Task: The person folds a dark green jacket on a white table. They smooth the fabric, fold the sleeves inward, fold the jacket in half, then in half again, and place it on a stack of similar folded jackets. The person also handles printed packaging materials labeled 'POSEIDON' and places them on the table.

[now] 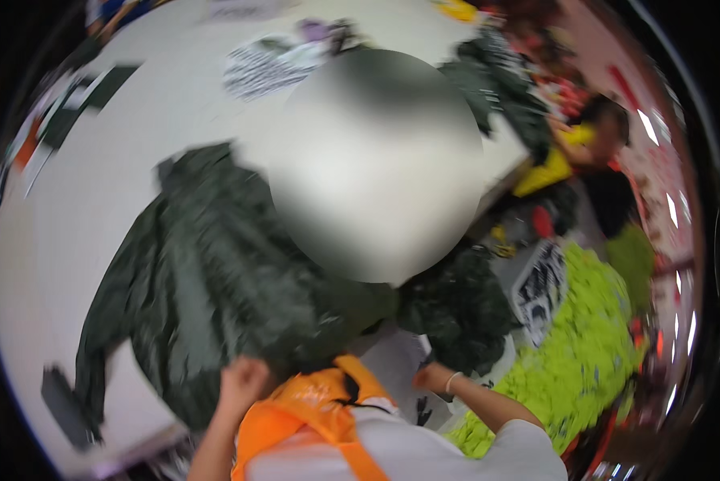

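Observation:
A dark green, shiny jacket (208, 264) lies spread on the white table, one sleeve reaching down toward the near left corner. Over its near edge my left hand (245, 380) is curled closed; blur hides what, if anything, is in the fingers. My right hand (434, 377), with a pale band at the wrist, has its fingers drawn together beside a crumpled dark green garment (462, 309). Whether it grips that cloth is unclear. That garment lies right of the table edge, partly over white plastic. A blurred round patch covers the middle of the picture.
On the table's near left corner sits a dark grey block (66, 405). Bright lime-green cloth (564, 353) is heaped at my right. Farther off lie a patterned cloth (268, 68) and another dark garment (508, 88). Another person (604, 136) is at the right.

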